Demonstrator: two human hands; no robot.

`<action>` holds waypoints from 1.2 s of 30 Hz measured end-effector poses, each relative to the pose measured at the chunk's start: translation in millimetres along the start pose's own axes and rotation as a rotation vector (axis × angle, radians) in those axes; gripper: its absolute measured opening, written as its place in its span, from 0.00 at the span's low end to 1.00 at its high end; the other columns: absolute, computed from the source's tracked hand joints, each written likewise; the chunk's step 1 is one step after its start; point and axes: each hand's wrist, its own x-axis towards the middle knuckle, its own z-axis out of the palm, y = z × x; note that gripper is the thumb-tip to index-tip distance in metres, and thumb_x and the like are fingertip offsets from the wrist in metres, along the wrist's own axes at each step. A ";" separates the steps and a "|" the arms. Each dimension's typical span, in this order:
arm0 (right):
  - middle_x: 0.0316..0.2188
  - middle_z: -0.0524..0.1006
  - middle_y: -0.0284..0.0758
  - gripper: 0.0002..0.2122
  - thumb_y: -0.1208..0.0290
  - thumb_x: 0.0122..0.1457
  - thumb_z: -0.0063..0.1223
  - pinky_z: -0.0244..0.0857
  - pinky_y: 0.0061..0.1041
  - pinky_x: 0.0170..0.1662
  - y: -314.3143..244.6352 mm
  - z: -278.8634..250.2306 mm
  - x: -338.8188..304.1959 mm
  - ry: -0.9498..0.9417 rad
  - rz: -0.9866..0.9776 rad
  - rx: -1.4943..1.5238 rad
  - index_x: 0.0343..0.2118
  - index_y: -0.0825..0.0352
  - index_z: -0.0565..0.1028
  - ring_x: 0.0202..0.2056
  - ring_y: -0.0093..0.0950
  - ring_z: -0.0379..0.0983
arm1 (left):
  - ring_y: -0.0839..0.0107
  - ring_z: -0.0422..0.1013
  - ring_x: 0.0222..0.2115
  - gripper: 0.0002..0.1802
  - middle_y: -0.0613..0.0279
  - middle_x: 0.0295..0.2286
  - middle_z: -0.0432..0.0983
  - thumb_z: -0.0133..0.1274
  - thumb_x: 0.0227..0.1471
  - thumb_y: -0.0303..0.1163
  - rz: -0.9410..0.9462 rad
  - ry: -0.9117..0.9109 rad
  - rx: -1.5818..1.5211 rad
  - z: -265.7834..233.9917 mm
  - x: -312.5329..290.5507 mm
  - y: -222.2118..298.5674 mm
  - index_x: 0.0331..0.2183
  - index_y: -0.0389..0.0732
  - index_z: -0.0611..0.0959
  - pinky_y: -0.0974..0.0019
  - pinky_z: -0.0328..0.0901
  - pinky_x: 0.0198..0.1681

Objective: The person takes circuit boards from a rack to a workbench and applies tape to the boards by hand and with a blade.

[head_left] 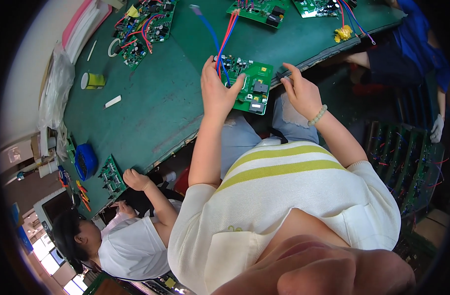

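A green circuit board [257, 73] with black components is held over the table edge, above my lap. My left hand [218, 96] grips its left side, thumb on top of the board. Red and blue wires [228, 37] rise from that side and trail toward the far side of the table. Just right of the board is my right hand [304, 96], apart from it, with a small black part [280, 76] between thumb and forefinger. The exact kind of that part is too small to make out.
More circuit boards [156, 29] with wires lie on the green table [146, 105]. A yellow-green tape roll [93, 81] and a blue bowl [86, 161] are at left. Nearby on my left a co-worker [131, 241] handles another board [110, 174]. Racked boards [399, 157] stand at right.
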 end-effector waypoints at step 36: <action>0.24 0.77 0.35 0.11 0.66 0.62 0.46 0.67 0.28 0.27 -20.5 -11.9 13.2 -0.019 -0.269 0.222 0.46 0.53 0.73 0.25 0.35 0.75 | 0.56 0.67 0.51 0.53 0.52 0.53 0.67 0.71 0.29 0.47 0.151 0.001 0.265 -1.1 -19.2 -22.3 0.56 0.39 0.65 0.54 0.60 0.50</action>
